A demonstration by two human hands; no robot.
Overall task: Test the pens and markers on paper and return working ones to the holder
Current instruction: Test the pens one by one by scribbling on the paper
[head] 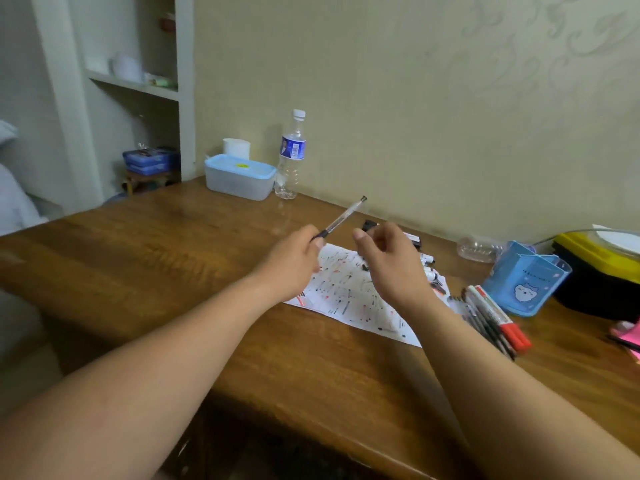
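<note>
My left hand (294,261) grips a clear-barrelled pen (344,215) by its black grip; the pen slants up and to the right above the paper. My right hand (388,261) is curled just to the right of it, pinching a small black pen cap (369,224). Under both hands lies a white sheet of paper (349,299) covered with black and red test strokes. The blue pen holder (526,278) stands to the right, apparently empty. A pile of markers (491,317), some red-capped, lies between paper and holder. More pens (427,259) show behind my right hand.
A wooden table (173,265) stands against the wall. At the back are a lidded plastic box (239,176) and a water bottle (292,154). An empty bottle (478,249) lies near the wall. A yellow-and-black case (599,268) and a pink item (627,336) sit far right.
</note>
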